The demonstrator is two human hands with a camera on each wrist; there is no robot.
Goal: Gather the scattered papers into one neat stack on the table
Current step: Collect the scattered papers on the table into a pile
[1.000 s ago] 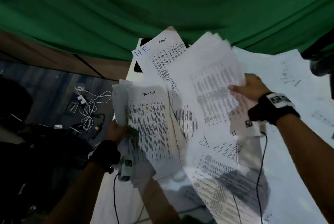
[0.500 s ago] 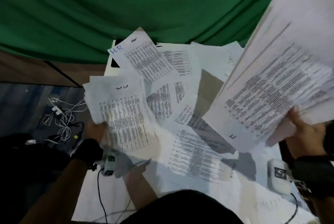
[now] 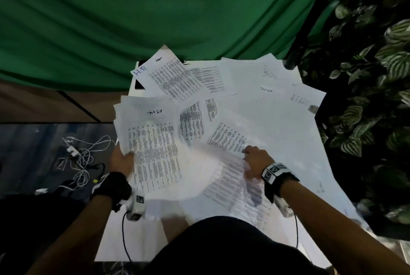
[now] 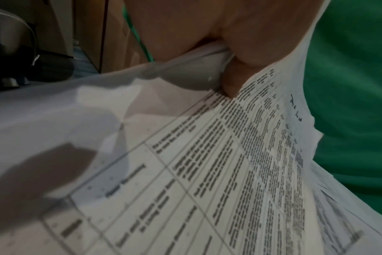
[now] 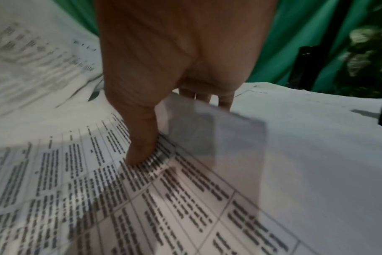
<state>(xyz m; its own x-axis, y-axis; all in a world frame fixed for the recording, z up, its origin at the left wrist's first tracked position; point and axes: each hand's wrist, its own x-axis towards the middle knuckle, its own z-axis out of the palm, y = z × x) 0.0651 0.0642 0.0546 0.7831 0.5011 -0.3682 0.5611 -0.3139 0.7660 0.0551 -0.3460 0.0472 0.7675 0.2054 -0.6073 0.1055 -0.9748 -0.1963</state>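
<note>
Printed white papers [image 3: 177, 79] lie scattered and overlapping on the white table [image 3: 124, 237]. My left hand [image 3: 124, 157] grips a fanned bundle of sheets [image 3: 153, 148] by its left edge, raised over the table's near left part. In the left wrist view the thumb [image 4: 229, 82] presses on the bundle's top sheet [image 4: 240, 163]; the fingers beneath are hidden. My right hand [image 3: 255, 159] is down at the table's middle. There its thumb [image 5: 140, 151] presses on a printed sheet [image 5: 185, 207] whose edge lifts against the fingers [image 5: 225, 103] behind it.
A green curtain [image 3: 155, 19] hangs behind the table. Leafy plants [image 3: 366, 97] stand close along the right edge. White cables [image 3: 84, 154] lie on the floor at the left. A dark flat object [image 3: 138, 85] shows under the papers at the far left corner.
The right hand, which held a large bundle raised at the right, has dropped to the table's middle and now holds only one sheet. The left hand keeps its bundle.
</note>
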